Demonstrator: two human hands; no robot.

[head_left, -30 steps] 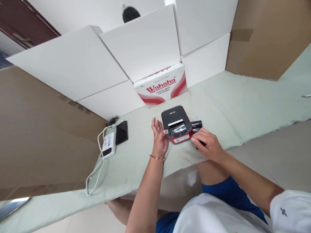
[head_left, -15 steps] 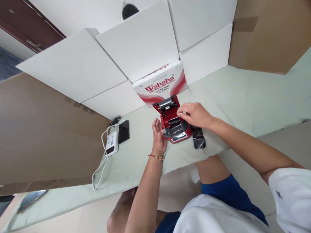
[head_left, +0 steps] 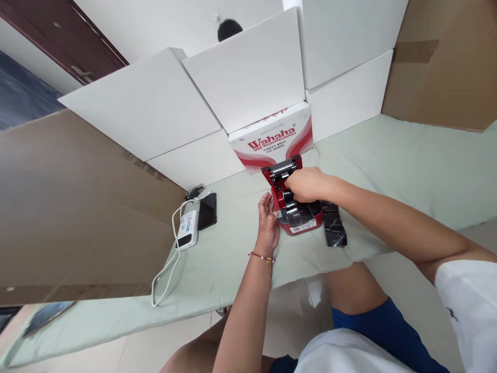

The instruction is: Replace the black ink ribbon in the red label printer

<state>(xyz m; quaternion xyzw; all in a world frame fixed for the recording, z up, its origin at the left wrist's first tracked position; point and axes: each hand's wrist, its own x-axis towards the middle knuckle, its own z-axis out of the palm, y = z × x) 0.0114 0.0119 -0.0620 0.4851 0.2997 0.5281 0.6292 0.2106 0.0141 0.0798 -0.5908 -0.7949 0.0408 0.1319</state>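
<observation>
A red and black label printer [head_left: 282, 228] stands on the cloth with its lid [head_left: 283, 168] raised. Dark shiny film [head_left: 299, 216] runs over its front part, and a roll shows inside. My left hand [head_left: 267, 228] is at the printer's left side, thumb touching the front left corner, fingers apart and loosely bent. Over the open compartment, my right hand [head_left: 309, 185] reaches in with curled fingers. Its fingertips are hidden, so what they hold cannot be made out. A black glossy, creased strip [head_left: 334, 228] lies right of the printer.
Behind the printer stands a Wahaha carton [head_left: 274, 140], backed by white panels [head_left: 248, 72]. To the left lie a power bank [head_left: 188, 230], a white cable [head_left: 171, 277] and a black phone [head_left: 207, 211]. Cardboard sheets [head_left: 89, 207] flank the cloth-covered table [head_left: 229, 269]. A person's head [head_left: 229, 29] shows behind the panels.
My right hand has moved from the compartment's right edge to inside it, fingers now pointing down. The left hand stays beside the printer. The whole view has shifted slightly.
</observation>
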